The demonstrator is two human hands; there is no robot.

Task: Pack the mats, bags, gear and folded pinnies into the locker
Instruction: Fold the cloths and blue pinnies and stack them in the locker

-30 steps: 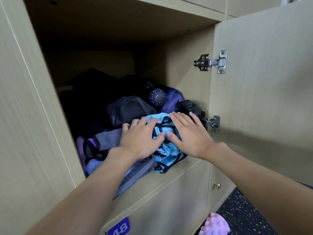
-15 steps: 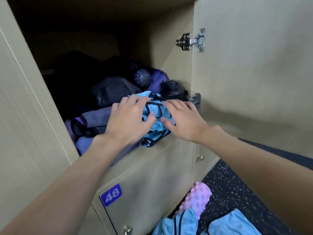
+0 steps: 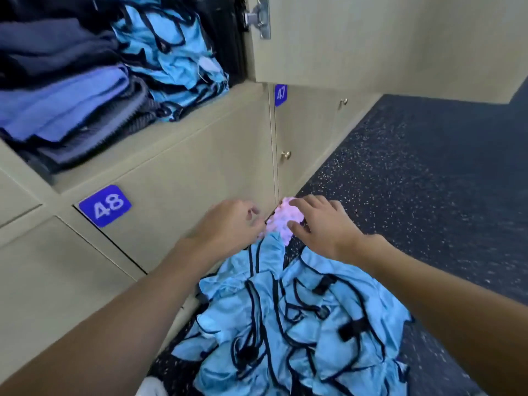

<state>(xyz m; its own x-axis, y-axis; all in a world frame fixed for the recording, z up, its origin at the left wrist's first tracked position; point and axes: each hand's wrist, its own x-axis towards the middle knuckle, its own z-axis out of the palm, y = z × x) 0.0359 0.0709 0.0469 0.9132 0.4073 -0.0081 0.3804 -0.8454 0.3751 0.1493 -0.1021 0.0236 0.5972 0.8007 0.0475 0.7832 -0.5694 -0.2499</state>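
A pink knobbly foam roller (image 3: 281,221) lies on the floor against the lower lockers. My left hand (image 3: 228,224) hovers at its left side with fingers loosely curled, holding nothing. My right hand (image 3: 323,224) spreads over its right end, fingers apart, touching or just above it. Below my hands a heap of light-blue pinnies with black trim (image 3: 300,318) lies on the floor. In the open locker (image 3: 160,144) at upper left sit folded blue pinnies (image 3: 171,50), purple and grey mats or cloth (image 3: 65,110) and dark bags.
The open locker door (image 3: 371,44) hangs above on the right. Closed lockers numbered 48 (image 3: 105,205) and 47 (image 3: 280,94) stand below the open one, with small brass knobs. Dark speckled rubber floor (image 3: 414,181) stretches to the right.
Both hands have left the folded pinnies in the locker and dropped to the pink roller on the floor. The view has tilted down, bringing the pinny heap into sight.
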